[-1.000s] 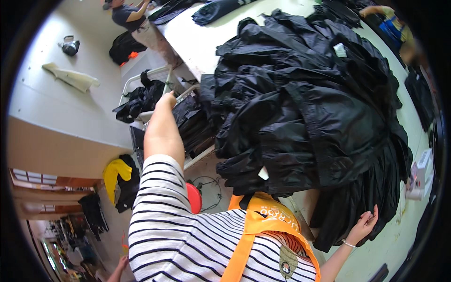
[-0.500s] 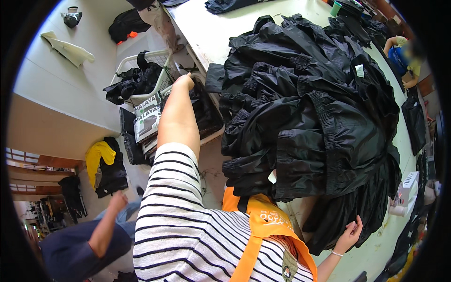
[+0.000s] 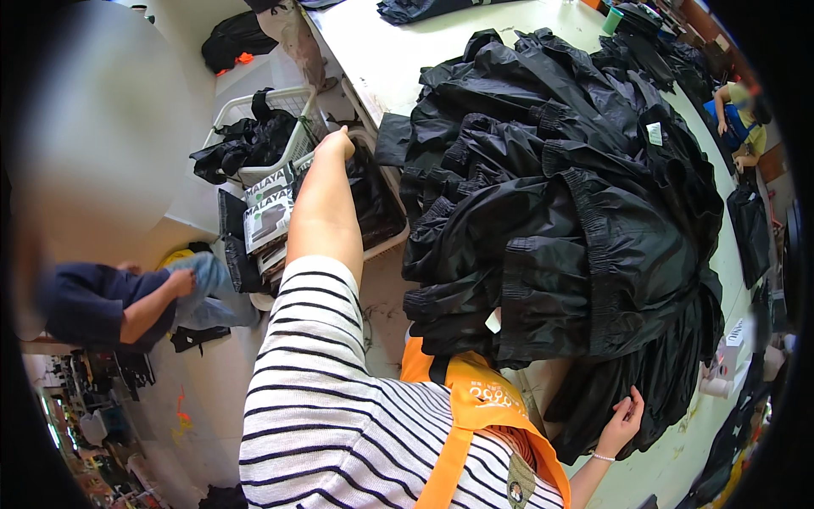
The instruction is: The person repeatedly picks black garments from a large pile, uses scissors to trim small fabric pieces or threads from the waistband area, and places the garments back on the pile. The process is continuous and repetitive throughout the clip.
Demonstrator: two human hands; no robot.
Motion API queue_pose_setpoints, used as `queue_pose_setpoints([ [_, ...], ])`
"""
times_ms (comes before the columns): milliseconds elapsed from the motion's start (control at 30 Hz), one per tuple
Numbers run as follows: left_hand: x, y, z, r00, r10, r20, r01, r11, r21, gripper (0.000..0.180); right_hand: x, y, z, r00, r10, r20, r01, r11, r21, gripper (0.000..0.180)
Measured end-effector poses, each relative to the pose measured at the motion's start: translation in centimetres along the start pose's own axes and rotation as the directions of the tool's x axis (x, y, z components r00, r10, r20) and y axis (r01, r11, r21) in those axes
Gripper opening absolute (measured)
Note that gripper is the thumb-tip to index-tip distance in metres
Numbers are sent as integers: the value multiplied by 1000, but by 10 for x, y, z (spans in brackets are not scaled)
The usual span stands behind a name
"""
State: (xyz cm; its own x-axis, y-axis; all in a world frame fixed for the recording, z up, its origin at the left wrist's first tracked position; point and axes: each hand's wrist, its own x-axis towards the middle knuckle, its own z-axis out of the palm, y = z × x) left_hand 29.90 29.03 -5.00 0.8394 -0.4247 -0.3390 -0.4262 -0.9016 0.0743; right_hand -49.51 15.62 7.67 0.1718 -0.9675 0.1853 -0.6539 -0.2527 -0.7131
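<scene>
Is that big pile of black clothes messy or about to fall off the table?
Yes, a bit. The heap of black jackets is piled unevenly on the white table, and its near part droops over the table's edge, where the right hand touches it. The left hand reaches into a bin of packaged garments beside the table.

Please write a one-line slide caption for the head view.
Left hand reaches into a bin of packaged goods; right hand touches piled black garments.

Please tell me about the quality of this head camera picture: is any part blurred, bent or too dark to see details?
Head view: strong fisheye bending, so the table edge curves, and a black rim surrounds the picture; a blurred patch covers the upper left; even daylight, no hard glare; the pile of black garments keeps its folds visible, but its lower part near the right hand is dark; the left hand is sharp.
</scene>
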Motion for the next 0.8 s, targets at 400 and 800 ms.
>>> queue_pose_setpoints([
  [400, 9, 18, -6, 980, 78, -183, -79, 997, 1, 48, -1, 3, 1, 998, 42, 52, -43, 999, 13, 21],
  [800, -418, 315, -105, -237, 768, -595, -971, -188, 145, 44, -33, 29, -5, 947, 249, -204, -247, 968, 35, 21],
])
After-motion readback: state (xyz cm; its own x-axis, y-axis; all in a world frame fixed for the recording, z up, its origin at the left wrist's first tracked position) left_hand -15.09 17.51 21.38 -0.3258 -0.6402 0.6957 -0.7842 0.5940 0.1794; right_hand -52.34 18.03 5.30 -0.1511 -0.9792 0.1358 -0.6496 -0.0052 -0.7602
